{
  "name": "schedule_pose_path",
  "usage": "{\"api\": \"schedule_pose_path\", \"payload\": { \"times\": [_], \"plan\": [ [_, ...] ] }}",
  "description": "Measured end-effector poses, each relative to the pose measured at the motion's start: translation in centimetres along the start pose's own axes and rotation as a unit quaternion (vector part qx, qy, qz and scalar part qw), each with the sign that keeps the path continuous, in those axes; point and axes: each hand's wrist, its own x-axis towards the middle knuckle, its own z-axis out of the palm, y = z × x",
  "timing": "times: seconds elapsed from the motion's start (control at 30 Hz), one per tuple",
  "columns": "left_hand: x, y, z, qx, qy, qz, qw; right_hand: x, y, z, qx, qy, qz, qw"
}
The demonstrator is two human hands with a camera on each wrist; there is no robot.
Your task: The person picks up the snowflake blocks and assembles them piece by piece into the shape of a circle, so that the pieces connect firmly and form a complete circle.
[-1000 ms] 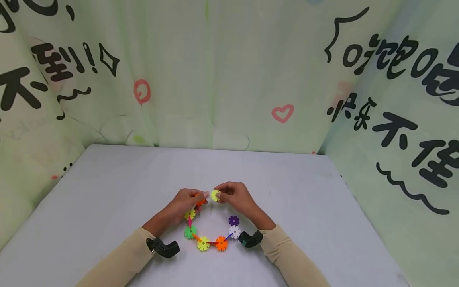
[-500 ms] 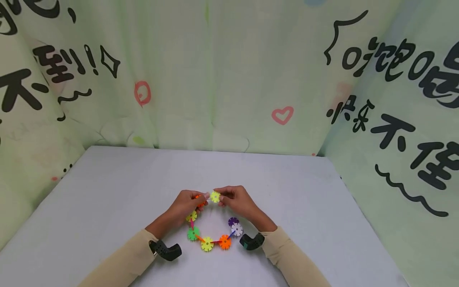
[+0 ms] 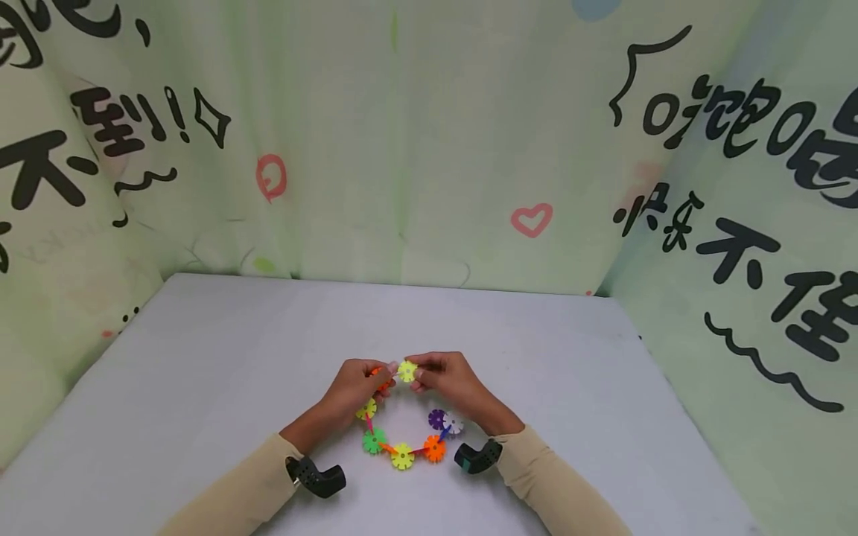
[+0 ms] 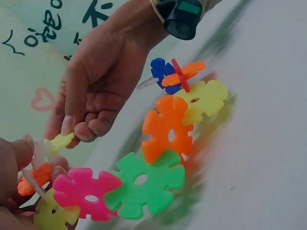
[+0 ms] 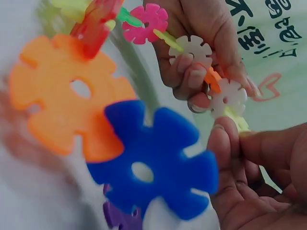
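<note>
Slotted plastic snowflake discs link into a curved chain between the hands. The left hand pinches its upper end, around an orange disc and a white disc. The right hand holds a yellow disc between thumb and fingers; its edge meets the white disc, though how firmly they join I cannot tell. From the left hand the chain runs down through a pink disc, a green disc and others to a blue disc, a white disc and a purple disc.
A white-covered table lies under the hands. Pale green curtains with black lettering surround it at the back and sides. Each wrist carries a black camera, the left camera and the right camera.
The hanging lower part of the chain has swung to the right, and its white and purple discs now overlap more. Both hands keep their grips, close together. The head view has shifted slightly.
</note>
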Motion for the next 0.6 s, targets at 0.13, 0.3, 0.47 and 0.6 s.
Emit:
{"api": "schedule_pose_path", "payload": {
  "times": [0.13,0.3,0.47,0.6],
  "plan": [
    [-0.3,0.0,-0.3,0.003,-0.019,-0.005,0.9998,-0.4,0.0,-0.3,-0.009,-0.022,-0.002,0.9997],
    [-0.5,0.2,-0.3,0.009,-0.034,-0.018,0.9992,-0.6,0.2,-0.9,-0.067,-0.045,-0.003,0.9968],
    [-0.4,0.6,-0.4,0.002,-0.040,-0.024,0.9989,-0.7,0.0,-1.6,-0.142,-0.042,-0.015,0.9889],
    [-0.6,0.8,-0.5,-0.003,-0.044,-0.036,0.9984,-0.9,-0.2,-2.0,-0.167,-0.050,-0.007,0.9847]
  ]
}}
